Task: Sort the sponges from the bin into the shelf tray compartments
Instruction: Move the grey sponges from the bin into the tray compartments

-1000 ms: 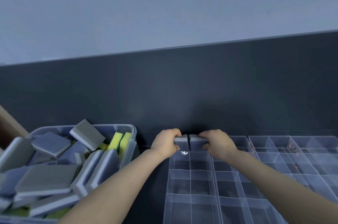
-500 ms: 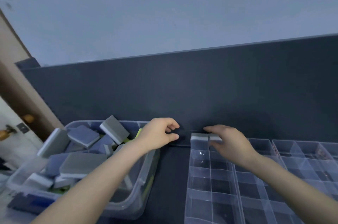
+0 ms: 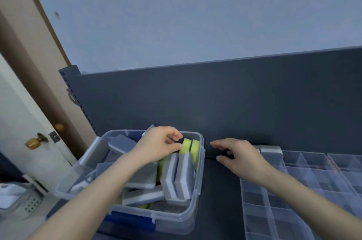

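Left hand (image 3: 158, 147): your fingers and thumb pinch the yellow sponge (image 3: 186, 146), on edge at the far right corner of the bin (image 3: 176, 218), faces left-right
Right hand (image 3: 239, 158): loose, empty, above the shelf (image 3: 219, 190)
Change: both hands left the gray sponges (image 3: 271, 151) in the tray (image 3: 305, 163)
Room: door (image 3: 23, 122) at left

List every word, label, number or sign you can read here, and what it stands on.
None can be read.
Clear bin, sponges, tray: no print shows.
White device, lower left: its grid of dark marks is too blurred to read.
Reddish streak on a tray divider: too blurred to tell if it is text.
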### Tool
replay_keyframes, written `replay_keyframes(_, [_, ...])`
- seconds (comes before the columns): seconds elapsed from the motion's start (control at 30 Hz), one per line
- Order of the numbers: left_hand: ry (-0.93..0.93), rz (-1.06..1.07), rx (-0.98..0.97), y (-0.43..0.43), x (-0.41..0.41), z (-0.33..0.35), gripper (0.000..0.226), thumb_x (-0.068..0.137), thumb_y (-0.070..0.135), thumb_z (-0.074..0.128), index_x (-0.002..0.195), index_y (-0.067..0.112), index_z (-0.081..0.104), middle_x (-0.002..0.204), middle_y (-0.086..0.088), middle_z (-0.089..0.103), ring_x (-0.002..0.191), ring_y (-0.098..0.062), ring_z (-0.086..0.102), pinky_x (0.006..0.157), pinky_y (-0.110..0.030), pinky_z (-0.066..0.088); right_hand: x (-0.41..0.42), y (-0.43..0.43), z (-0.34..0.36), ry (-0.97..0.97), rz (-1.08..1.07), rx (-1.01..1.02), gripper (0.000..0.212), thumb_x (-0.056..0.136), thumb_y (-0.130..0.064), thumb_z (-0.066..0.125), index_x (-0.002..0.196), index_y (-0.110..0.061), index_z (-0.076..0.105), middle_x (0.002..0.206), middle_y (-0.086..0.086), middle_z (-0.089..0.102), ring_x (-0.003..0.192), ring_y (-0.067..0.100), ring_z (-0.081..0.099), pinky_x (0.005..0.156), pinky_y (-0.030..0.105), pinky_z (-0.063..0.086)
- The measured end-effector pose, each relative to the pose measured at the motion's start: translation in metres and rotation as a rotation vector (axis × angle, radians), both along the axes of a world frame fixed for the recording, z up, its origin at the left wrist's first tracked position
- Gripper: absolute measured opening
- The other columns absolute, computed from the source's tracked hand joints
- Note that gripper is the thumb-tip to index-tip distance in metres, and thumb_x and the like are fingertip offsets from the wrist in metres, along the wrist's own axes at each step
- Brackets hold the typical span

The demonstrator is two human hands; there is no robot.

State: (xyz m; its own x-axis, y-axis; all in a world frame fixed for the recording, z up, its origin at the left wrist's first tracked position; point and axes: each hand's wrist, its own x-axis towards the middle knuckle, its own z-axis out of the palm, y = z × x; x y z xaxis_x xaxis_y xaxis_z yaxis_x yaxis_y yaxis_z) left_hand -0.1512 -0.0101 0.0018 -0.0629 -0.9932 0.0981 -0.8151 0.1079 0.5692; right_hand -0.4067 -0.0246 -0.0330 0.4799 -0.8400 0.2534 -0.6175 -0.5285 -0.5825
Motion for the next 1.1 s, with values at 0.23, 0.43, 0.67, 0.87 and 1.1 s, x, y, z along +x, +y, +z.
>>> replay_keyframes(0.23, [-0.014, -0.023, 0.041, -0.001, 0.035, -0.010, 0.015, 0.081, 0.027, 0.073, 0.091, 0.034, 0.065, 0.092, 0.012, 0.069, 0.086, -0.003, 0.065, 0.087, -0.029, 0.053, 0.043, 0.016, -0.007, 0.018, -0.036, 0.020, 0.038, 0.088, -0.018, 0.061, 0.125, -0.026, 0.060, 0.124, -0.011, 0.061, 0.109, 0.004, 0.059, 0.096, 0.021, 0.047])
replay_keyframes(0.43, [-0.066, -0.060, 0.143, -0.009, 0.038, -0.021, 0.020, 0.086, 0.038, 0.066, 0.104, 0.029, 0.067, 0.103, 0.010, 0.069, 0.096, -0.005, 0.062, 0.090, -0.029, 0.051, 0.071, 0.020, -0.005, 0.140, -0.140, 0.023, 0.042, 0.087, -0.013, 0.057, 0.127, -0.025, 0.058, 0.119, -0.005, 0.064, 0.103, 0.012, 0.059, 0.088, 0.023, 0.046])
replay_keyframes(0.67, [-0.193, -0.085, 0.189, -0.023, 0.032, -0.020, 0.029, 0.087, 0.048, 0.060, 0.095, 0.022, 0.070, 0.091, 0.003, 0.070, 0.082, -0.015, 0.065, 0.080, -0.037, 0.056, 0.090, 0.017, -0.005, 0.225, -0.233, 0.050, 0.046, 0.084, -0.012, 0.060, 0.128, -0.025, 0.057, 0.127, -0.006, 0.061, 0.115, 0.015, 0.056, 0.095, 0.025, 0.044])
replay_keyframes(0.87, [-0.181, -0.123, 0.283, -0.019, 0.028, -0.027, 0.039, 0.083, 0.049, 0.064, 0.094, 0.013, 0.070, 0.090, -0.008, 0.072, 0.079, -0.023, 0.070, 0.073, -0.037, 0.059, 0.102, 0.021, -0.011, 0.249, -0.254, 0.086, 0.047, 0.082, -0.021, 0.067, 0.128, -0.026, 0.056, 0.126, -0.007, 0.062, 0.114, 0.014, 0.057, 0.092, 0.025, 0.045])
replay_keyframes(1.1, [0.209, -0.099, 0.189, -0.009, 0.041, -0.029, 0.012, 0.080, 0.022, 0.070, 0.092, 0.019, 0.068, 0.080, 0.005, 0.066, 0.062, -0.007, 0.056, 0.054, -0.022, 0.047, 0.104, 0.030, -0.005, 0.023, -0.275, 0.207, 0.055, 0.079, -0.022, 0.072, 0.131, -0.025, 0.053, 0.115, -0.010, 0.061, 0.098, 0.009, 0.058, 0.090, 0.024, 0.047])
